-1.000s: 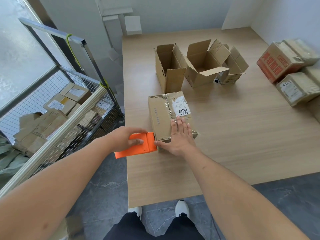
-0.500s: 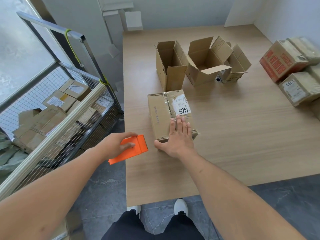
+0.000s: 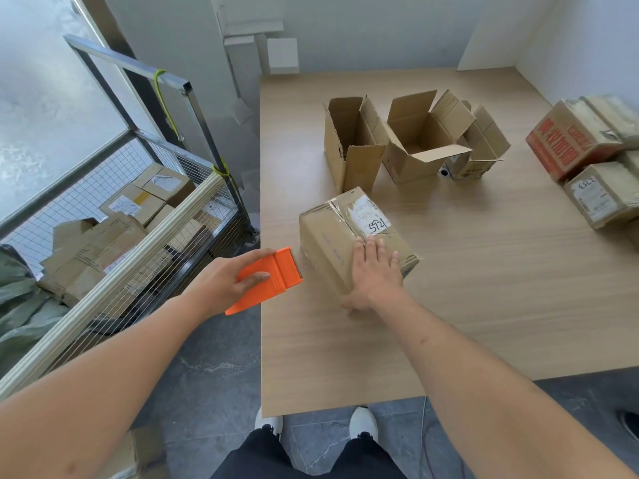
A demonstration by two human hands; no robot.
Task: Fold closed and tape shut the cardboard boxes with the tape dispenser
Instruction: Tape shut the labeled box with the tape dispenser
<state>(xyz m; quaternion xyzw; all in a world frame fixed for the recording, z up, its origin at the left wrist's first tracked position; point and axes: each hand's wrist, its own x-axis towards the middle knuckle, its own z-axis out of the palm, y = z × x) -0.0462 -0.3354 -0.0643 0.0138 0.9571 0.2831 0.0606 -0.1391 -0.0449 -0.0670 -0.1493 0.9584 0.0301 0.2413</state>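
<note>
— Cardboard box [image 3: 345, 236], where did it sit and how did it look?

— Near the table's [image 3: 484, 288] left edge, flaps closed, clear tape wrinkled along the top seam, a white label [image 3: 371, 216] with handwritten digits. It sat skewed to the table edge.

— And the hands?

— The right hand [image 3: 375, 271] lay flat on its near end, fingers straight. The left hand [image 3: 224, 281] gripped the orange tape dispenser [image 3: 273, 276] just beside the box, at the table's left edge.

— Anything hard to see?

— The dispenser's roll was hidden. Open boxes [image 3: 408, 140] stood behind; the sealed boxes [image 3: 594, 167] were cut off at the right edge.
</note>
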